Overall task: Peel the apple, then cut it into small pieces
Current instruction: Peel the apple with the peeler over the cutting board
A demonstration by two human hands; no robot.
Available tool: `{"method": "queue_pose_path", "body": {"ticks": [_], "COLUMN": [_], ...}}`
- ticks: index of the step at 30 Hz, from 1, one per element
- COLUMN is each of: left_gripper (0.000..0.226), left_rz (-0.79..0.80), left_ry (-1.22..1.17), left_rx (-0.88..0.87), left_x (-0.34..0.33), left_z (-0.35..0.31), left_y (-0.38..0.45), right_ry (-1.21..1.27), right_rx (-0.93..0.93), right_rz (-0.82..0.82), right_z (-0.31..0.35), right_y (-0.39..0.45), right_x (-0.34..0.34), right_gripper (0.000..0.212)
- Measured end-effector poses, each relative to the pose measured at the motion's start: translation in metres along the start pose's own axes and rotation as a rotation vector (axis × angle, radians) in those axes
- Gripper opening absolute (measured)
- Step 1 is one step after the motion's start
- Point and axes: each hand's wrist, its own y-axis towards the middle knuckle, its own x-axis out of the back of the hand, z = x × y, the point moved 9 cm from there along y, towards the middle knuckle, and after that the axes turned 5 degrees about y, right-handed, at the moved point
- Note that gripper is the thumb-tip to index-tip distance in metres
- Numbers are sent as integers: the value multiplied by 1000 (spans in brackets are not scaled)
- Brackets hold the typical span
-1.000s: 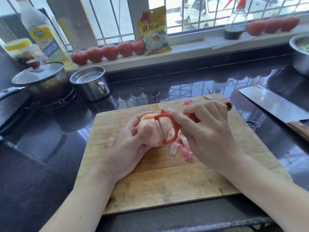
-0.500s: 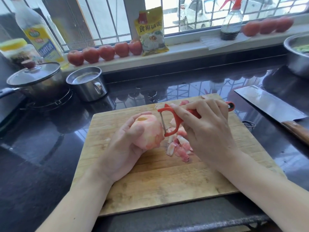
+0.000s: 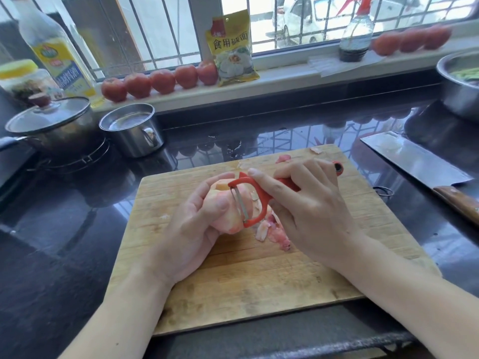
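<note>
Head view: my left hand [image 3: 193, 229] grasps the mostly peeled apple [image 3: 228, 206] over the middle of the cutting board [image 3: 233, 286]. My right hand [image 3: 308, 211] grips the red peeler [image 3: 252, 200], blade against the apple. Peel scraps [image 3: 274, 234] lie on the board beneath; the cleaver [image 3: 417, 161] rests on the counter beyond the board's right edge.

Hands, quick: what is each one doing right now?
Left hand: grips the apple over the cutting board.
Right hand: grips the red peeler, blade against the apple.

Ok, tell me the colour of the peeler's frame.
Red-orange; the peeler shows best in the head view, gripped by the right hand.
</note>
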Motion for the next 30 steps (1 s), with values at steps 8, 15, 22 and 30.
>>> {"method": "queue_pose_path", "body": {"ticks": [8,15,22,30], "left_gripper": [70,64,67,100], "left_rz": [26,11,-12,-142], "left_ry": [-71,-131,-251,-173], "left_rx": [-1,-2,-40,-7], "left_x": [-1,3,2,7], "left_z": [-2,-4,-12,-6], "left_y": [0,-1,-1,1], "right_ry": [-49,-53,-244,-105], "right_rx": [-60,-121,-296,-147], "right_rz": [-8,43,-1,-55], "right_z": [-7,-15,-52,-31], "right_y": [-2,-3,-7,-2], "right_x": [0,-9,6,5], "right_gripper": [38,39,35,36]}}
